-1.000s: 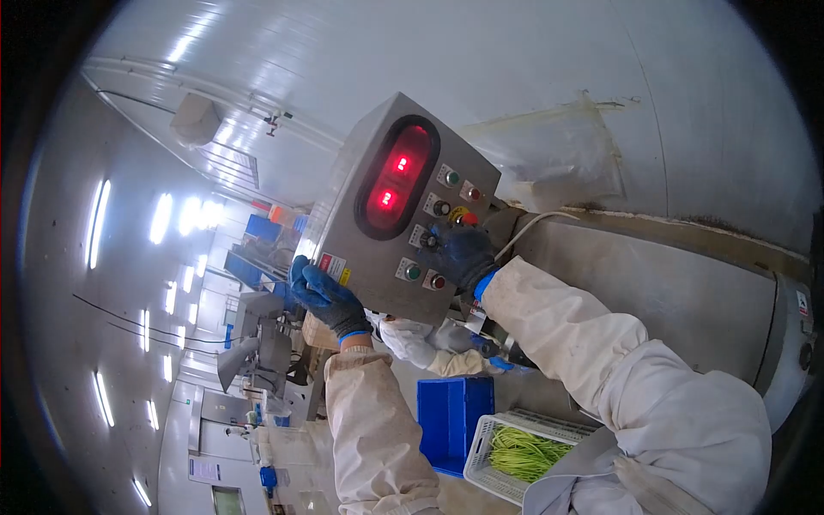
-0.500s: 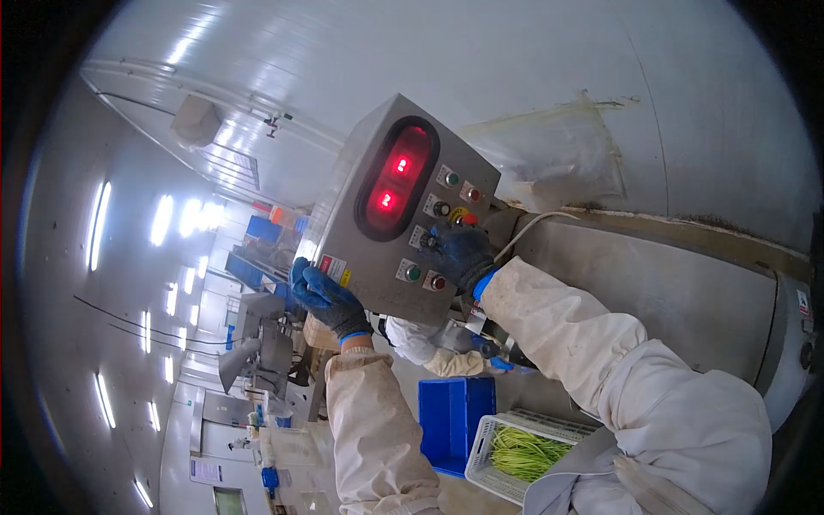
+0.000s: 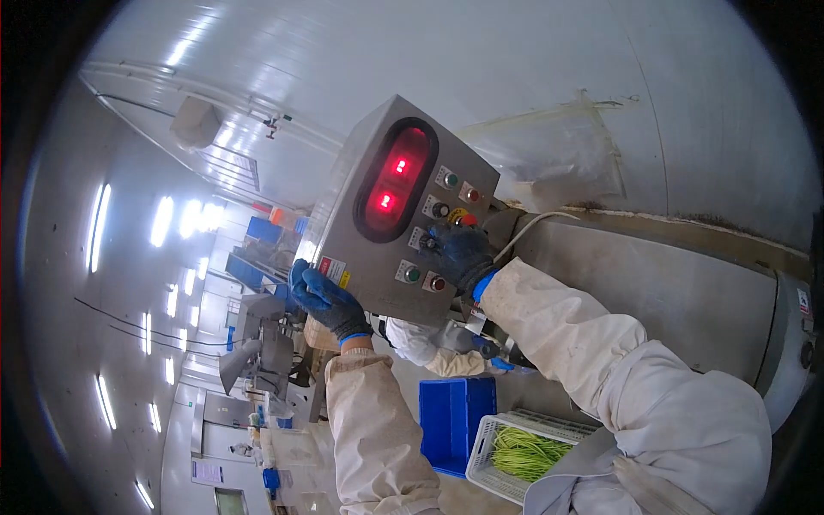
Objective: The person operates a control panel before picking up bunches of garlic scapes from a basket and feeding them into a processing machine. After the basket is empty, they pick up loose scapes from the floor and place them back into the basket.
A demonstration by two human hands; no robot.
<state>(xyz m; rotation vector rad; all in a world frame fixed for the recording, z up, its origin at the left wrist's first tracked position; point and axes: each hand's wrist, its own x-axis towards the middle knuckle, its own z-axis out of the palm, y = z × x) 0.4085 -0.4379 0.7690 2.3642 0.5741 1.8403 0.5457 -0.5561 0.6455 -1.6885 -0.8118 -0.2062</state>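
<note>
A grey metal control box (image 3: 390, 287) is tilted in view, its red display (image 3: 396, 184) lit with two digits. My left hand (image 3: 328, 300), in a blue and dark work glove, is closed at the box's edge beside a warning sticker (image 3: 333, 269). The gloved fingers of my right hand (image 3: 461, 255) pinch a black knob (image 3: 427, 243) on the panel. Around that hand are a red stop button (image 3: 467, 221), another black knob (image 3: 440, 209), green buttons (image 3: 412, 274) and red buttons (image 3: 437, 283).
Below the box, another person's white sleeve and blue glove (image 3: 501, 364) show. A blue crate (image 3: 435, 429) stands beside a white basket (image 3: 482, 446) holding long green stems (image 3: 528, 453). A pale cable (image 3: 524, 232) runs near a metal surface (image 3: 644, 292).
Both hands stay in place on the box and knob, and the display looks the same. The other person below has shifted very slightly.
</note>
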